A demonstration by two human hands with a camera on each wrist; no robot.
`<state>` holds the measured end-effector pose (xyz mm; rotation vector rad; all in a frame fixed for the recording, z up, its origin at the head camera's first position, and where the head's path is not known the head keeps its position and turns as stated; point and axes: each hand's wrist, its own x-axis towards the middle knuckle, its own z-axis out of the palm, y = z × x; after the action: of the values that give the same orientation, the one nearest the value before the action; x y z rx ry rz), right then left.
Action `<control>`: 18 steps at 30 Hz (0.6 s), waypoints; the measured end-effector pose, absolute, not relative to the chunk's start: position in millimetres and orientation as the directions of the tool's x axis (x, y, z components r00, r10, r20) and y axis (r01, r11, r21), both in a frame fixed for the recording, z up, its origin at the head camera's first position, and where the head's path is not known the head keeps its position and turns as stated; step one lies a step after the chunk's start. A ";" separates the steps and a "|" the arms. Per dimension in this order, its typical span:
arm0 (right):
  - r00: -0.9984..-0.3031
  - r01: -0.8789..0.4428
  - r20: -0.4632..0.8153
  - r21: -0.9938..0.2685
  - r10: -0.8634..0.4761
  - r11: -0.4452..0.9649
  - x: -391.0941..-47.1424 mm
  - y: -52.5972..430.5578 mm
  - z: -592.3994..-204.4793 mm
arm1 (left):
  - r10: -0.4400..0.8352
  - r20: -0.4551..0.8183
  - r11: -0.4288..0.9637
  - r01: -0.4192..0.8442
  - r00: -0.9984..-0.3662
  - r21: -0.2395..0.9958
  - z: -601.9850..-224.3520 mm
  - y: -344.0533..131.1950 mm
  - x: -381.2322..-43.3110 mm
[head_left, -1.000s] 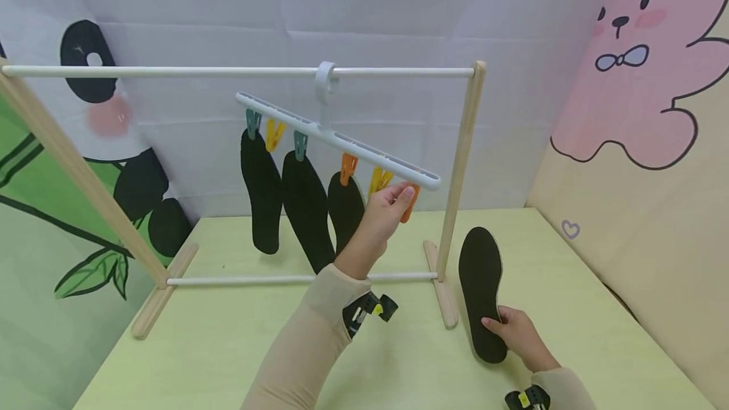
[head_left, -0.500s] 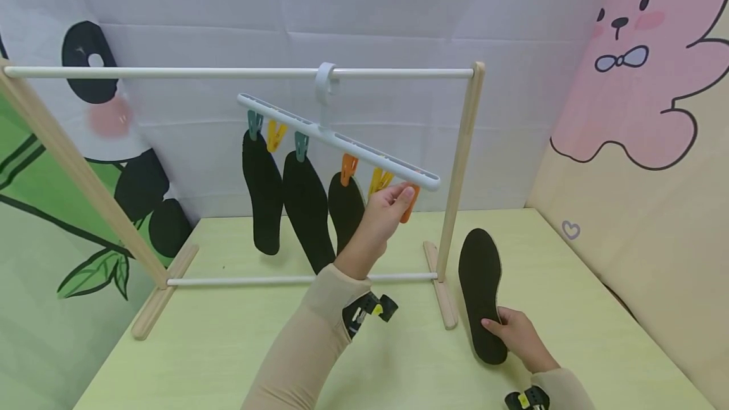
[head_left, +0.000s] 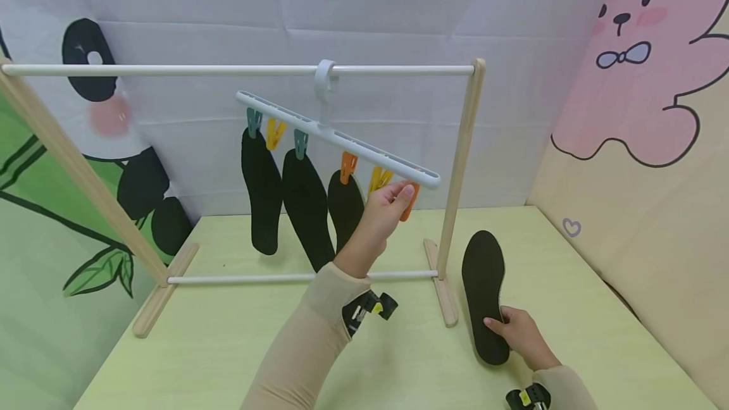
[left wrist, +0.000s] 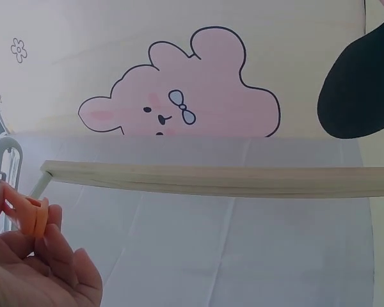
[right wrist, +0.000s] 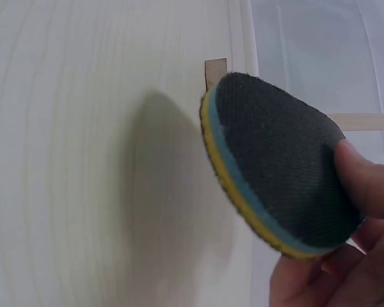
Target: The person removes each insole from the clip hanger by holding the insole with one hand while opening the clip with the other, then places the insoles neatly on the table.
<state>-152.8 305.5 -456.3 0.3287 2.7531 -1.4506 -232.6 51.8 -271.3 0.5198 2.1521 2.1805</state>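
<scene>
At the right end of a white clip hanger (head_left: 323,131), my left hand (head_left: 383,215) pinches an orange clothespin (head_left: 409,201); the left wrist view shows that orange clothespin (left wrist: 33,217) between thumb and fingers. My right hand (head_left: 521,332) grips a black insole (head_left: 483,290) near its lower end, thumb on its face. In the right wrist view the insole (right wrist: 275,153) shows a blue and yellow layered edge. Three other black insoles hang from the hanger: one at the left end (head_left: 263,195), one beside it (head_left: 305,201), and one (head_left: 344,204) partly hidden by my left hand.
The hanger hooks over the white top rail (head_left: 199,71) of a wooden rack, whose right post (head_left: 460,163) stands between my hands. A lower rail (head_left: 245,279) crosses near the table (head_left: 398,359). Yellow clothespins (head_left: 276,134) hang between the insoles.
The right hand and its insole have shifted very slightly to the right. My left hand stays at the orange clothespin.
</scene>
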 end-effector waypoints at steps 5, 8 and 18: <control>-0.978 0.190 -0.115 -0.823 0.172 0.535 -152.6 305.7 -455.8 | 0.253 0.209 -0.040 0.206 -0.945 0.978 -271.2 52.4 -232.5; -0.979 0.191 -0.119 -0.829 0.168 0.526 -152.9 305.8 -456.0 | 0.252 0.209 -0.042 0.205 -0.945 0.978 -271.0 52.5 -232.4; -0.978 0.195 -0.123 -0.825 0.167 0.530 -153.1 306.0 -456.2 | 0.257 0.194 -0.049 0.188 -0.947 0.981 -271.8 52.3 -233.1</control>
<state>-153.1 306.0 -456.2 0.3220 2.7230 -1.4736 -233.1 52.3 -271.8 0.4987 2.1323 2.1840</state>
